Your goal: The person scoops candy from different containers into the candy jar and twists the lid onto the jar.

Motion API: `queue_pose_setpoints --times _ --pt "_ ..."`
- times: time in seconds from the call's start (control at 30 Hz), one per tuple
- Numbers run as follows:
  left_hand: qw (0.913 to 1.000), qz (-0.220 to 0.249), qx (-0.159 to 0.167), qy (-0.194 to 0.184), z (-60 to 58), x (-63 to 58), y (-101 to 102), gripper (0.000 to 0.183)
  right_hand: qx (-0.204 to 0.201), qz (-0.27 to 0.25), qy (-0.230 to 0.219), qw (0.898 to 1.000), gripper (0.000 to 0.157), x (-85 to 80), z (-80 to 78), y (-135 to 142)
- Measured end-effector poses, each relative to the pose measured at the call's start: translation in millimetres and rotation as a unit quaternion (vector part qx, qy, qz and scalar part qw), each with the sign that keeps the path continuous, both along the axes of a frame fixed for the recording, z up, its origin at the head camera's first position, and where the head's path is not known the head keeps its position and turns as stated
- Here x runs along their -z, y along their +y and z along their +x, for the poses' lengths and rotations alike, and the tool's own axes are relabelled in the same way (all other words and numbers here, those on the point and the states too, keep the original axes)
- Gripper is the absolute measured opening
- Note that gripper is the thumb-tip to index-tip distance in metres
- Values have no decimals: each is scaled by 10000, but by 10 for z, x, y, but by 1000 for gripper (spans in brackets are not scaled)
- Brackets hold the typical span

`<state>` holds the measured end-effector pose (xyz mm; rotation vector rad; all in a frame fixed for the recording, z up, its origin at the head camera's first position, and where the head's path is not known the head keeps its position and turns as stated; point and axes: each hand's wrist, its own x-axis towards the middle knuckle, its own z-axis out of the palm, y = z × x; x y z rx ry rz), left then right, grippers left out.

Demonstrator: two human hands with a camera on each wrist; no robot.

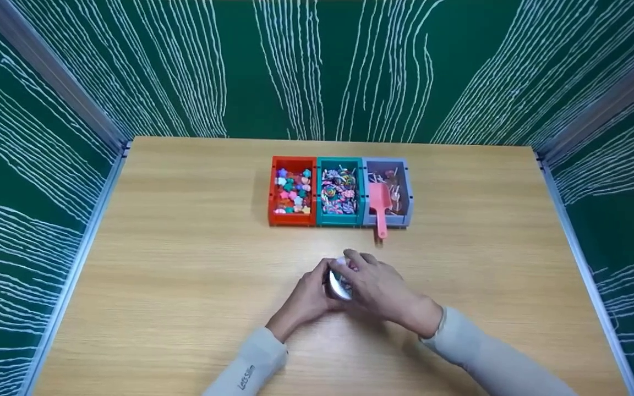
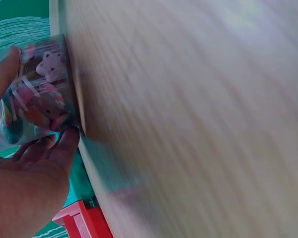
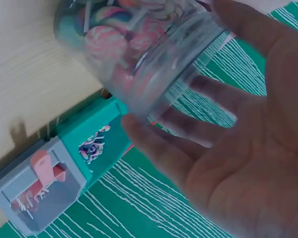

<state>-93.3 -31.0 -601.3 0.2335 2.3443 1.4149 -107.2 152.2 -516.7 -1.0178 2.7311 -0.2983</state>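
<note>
A clear jar (image 2: 39, 94) of lollipops and star-shaped pieces is held between both hands, close over the table. My left hand (image 1: 309, 294) grips its side, with the thumb on one side and fingers at the base in the left wrist view. My right hand (image 1: 377, 283) is at the jar's top; its thumb and fingertips span the rim (image 3: 188, 64) in the right wrist view. In the head view the right hand covers much of the jar, and a bright white glint shows at its mouth.
Ahead stand three joined bins: a red bin (image 1: 292, 220) with star-shaped pieces, a green bin (image 1: 339, 220) with swirled lollipops, and a grey-purple bin (image 1: 402, 220) with lollipops. A pink scoop (image 1: 380, 201) lies in the grey-purple bin, its handle over the front edge. Green walls surround the wooden table (image 1: 157, 264).
</note>
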Motion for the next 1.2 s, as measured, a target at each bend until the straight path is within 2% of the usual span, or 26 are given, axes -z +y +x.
queue_pose_setpoints --times 0.1,0.2,0.27,0.37,0.47,0.53,0.63,0.83,0.9,1.0,1.1,1.2 --pt "9999 25 8 123 -1 10 -7 84 190 366 479 9980 73 33 1 -49" --pt "9994 92 52 315 3 21 -15 78 367 928 985 9901 86 88 29 -87" --pt "9990 159 73 422 5 28 -21 73 422 1103 1066 9873 97 110 48 -88" --pt "9991 201 94 357 11 29 -19 78 319 761 777 9936 98 91 66 -47" --pt "9993 190 94 308 17 30 -14 82 30 217 390 9990 85 44 59 1" --pt "9993 179 84 316 20 29 -15 85 -93 -1 295 9995 78 18 43 7" --pt "9991 196 38 368 14 36 -18 83 -39 116 498 9987 73 13 30 -22" --pt "9993 126 -7 355 -4 35 -14 79 242 564 1063 9924 87 62 71 -76" --pt "9994 143 -20 327 -4 32 -13 79 261 567 971 9933 95 60 75 -71" --pt "9996 112 4 240 3 25 -6 86 185 342 449 9982 99 16 54 -34" --pt "9999 75 -8 70 8 13 4 89 48 -42 -168 9998 86 -43 11 11" --pt "9999 39 -91 -92 8 -1 11 88 -129 -299 -459 9984 75 -72 -26 37"
